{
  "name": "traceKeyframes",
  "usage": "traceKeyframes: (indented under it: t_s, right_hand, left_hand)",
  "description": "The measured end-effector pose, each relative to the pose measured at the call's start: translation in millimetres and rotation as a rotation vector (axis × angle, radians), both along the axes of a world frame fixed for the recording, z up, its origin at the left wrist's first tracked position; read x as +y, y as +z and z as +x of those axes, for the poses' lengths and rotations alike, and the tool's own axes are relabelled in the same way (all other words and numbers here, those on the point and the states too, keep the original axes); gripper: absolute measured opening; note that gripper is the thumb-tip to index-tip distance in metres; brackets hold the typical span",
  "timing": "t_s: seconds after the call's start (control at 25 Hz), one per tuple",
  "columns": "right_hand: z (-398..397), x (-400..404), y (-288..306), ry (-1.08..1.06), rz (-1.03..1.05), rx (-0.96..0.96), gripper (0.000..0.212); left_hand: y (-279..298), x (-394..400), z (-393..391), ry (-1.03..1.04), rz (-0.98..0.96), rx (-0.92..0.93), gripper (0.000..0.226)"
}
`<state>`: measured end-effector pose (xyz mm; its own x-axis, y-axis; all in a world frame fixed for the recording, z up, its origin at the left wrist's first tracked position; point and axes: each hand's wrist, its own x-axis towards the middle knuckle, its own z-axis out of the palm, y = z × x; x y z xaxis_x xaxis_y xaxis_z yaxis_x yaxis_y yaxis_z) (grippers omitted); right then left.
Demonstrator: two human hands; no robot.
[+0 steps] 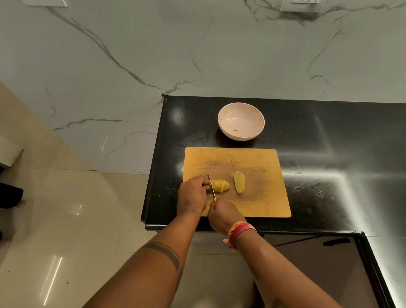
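Countertop (pixel 339 142), black and shiny, is the biggest thing here, and a wooden cutting board (pixel 260 199) lies on it. Past the board's far edge sits a pale bowl (pixel 251 116). The left hand (pixel 191 195) has its fingers curled on the left end of the potato half (pixel 220 185), which lies on the near left part of the board. The right hand (pixel 222 216) is wrapped tight round the handle of the small knife (pixel 211 187). I think the potato half is light and hard, but wet and slippery (cut potato is like that), so it is best held down at the uncut end, fingertips tucked back from the blade. It looks yellow, with thin slices leaning like fallen cards on its right side. A second potato half (pixel 239 182) lies just to the right, uncut and not touching.
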<state>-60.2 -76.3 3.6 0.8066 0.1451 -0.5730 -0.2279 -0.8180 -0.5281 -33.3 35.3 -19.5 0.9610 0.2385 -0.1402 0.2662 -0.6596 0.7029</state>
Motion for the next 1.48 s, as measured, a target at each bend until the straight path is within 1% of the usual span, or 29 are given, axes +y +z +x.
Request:
traceKeyframes:
  t_s: [0.12,0.2,0.28,0.52,0.64,0.8,0.96,1.08,1.2,1.28,1.36,1.48]
  right_hand:
    - [11,4,-2,0.016,0.043,-0.024,0.028]
    - [8,2,-4,-0.009,0.040,-0.011,0.024]
    - [-4,-2,-7,-0.024,-0.004,0.023,0.019]
    - [-48,-24,-18,-0.012,-0.062,0.013,0.027]
    - [-50,-33,-17,-0.041,-0.041,-0.005,0.027]
    - [-37,-33,-14,-0.108,-0.020,-0.039,0.027]
    - [-31,-32,-15,-0.130,-0.007,-0.024,0.027]
    - [-37,-35,-17,-0.147,0.036,-0.012,0.027]
    - [-39,-35,-16,-0.128,0.032,-0.077,0.027]
    - [-37,-34,-14,-0.123,0.030,-0.118,0.024]
    - [-34,-33,-12,-0.107,0.002,-0.138,0.021]
    - [-33,-33,-12,-0.077,-0.046,-0.138,0.017]
  left_hand:
    - [-1,-1,-1,-0.005,0.014,-0.020,0.015]
    - [-1,-2,-1,-0.002,0.010,-0.031,0.015]
    - [-2,-2,-2,0.013,0.006,-0.028,0.014]
    - [-2,-3,-3,0.011,0.059,-0.030,0.011]
    - [-1,-4,-4,-0.029,0.074,-0.039,0.010]
    - [-2,-6,-3,-0.059,0.029,-0.038,0.015]
    - [-3,-10,-3,-0.138,0.119,-0.020,0.022]
    - [-4,-4,1,-0.169,0.150,0.000,0.020]
    - [-5,2,0,-0.159,0.125,0.005,0.022]
    - [-4,-3,-1,-0.126,0.114,0.014,0.029]
    - [-3,-11,-2,-0.106,0.177,0.034,0.035]
    - [-2,-10,3,-0.152,0.244,0.039,0.031]
